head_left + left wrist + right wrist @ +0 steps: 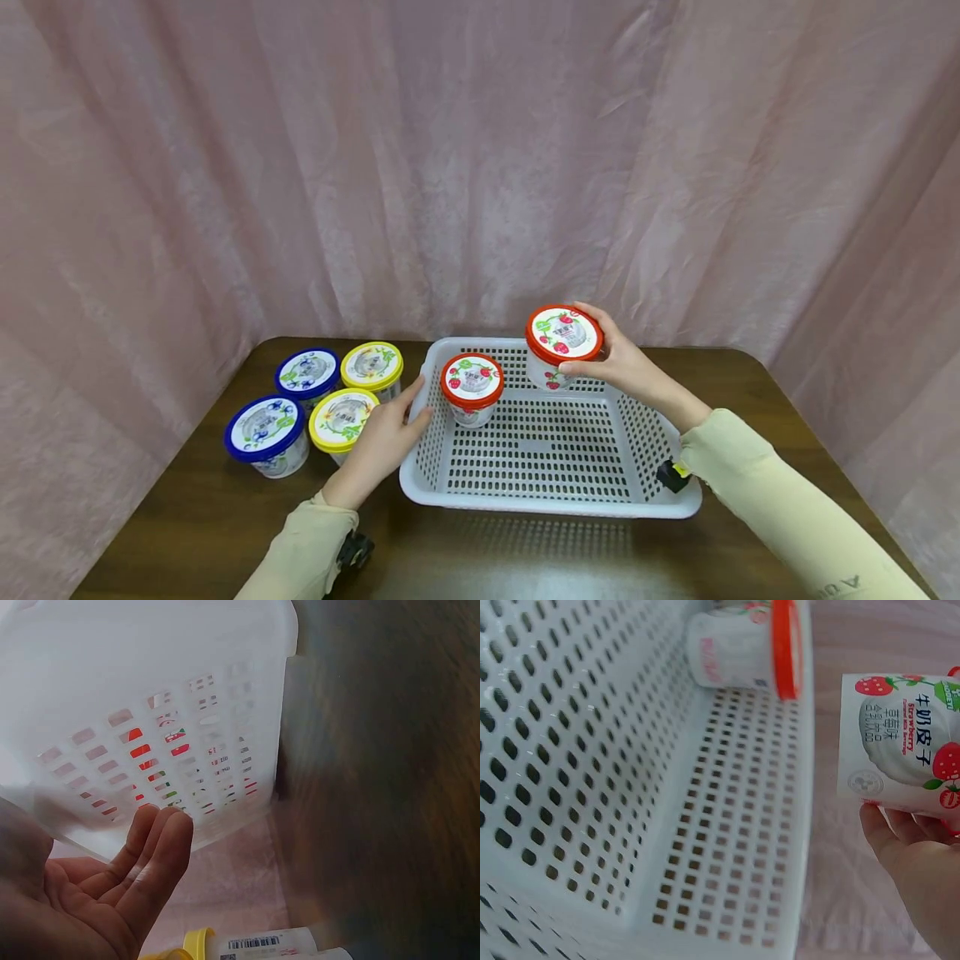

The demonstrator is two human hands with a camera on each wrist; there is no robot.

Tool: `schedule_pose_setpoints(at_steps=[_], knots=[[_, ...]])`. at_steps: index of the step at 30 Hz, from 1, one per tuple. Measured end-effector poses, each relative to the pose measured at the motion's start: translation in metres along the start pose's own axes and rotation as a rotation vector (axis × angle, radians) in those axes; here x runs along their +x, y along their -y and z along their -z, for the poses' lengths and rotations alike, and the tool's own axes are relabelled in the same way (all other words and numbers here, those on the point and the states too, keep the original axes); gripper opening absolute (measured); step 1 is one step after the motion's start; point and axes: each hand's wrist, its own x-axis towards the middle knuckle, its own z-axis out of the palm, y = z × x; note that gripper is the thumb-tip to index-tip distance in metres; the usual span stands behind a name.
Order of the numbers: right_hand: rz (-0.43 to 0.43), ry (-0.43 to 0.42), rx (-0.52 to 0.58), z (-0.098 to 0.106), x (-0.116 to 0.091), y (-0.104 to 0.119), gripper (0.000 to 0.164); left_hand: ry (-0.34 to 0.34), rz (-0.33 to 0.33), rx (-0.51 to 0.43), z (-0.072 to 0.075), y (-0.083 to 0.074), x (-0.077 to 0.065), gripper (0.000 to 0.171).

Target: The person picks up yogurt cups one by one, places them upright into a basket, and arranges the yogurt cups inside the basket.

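Note:
My right hand [618, 358] grips a red-lidded strawberry yogurt cup [564, 333], thumb on the near side and fingers round the back. It is held upright over the far side of the white plastic basket [536, 500]; the right wrist view shows the strawberry label [900, 735] beyond the rim. A second red-lidded cup [472, 379] stands inside, by the left wall. With its thumb over the left rim, my left hand [386, 433] holds the basket; its fingers [161, 840] lie against the outer wall in the left wrist view.
Left of the basket, two yellow-lidded cups [372, 367] and two blue-lidded cups [266, 429] stand close together on the brown wooden table [187, 508]. The near yellow-lidded one is partly behind my left hand. A pink curtain [480, 167] hangs behind the table.

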Motion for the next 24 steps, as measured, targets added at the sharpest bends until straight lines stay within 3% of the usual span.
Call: schedule_pose_setpoints(at_steps=[9,17,24], knots=[[0.000,0.143,-0.192,-0.035,0.004,-0.012,0.105,0.014,0.043,-0.001,-0.001,0.000,0.000,0.061],[-0.002,0.284,-0.150,-0.060,0.005,-0.017,0.101,0.012,0.031,-0.012,-0.003,-0.001,-0.002,0.060],[-0.014,0.339,-0.151,-0.074,0.006,-0.019,0.100,-0.005,0.021,-0.035,-0.002,0.000,-0.002,0.060]])
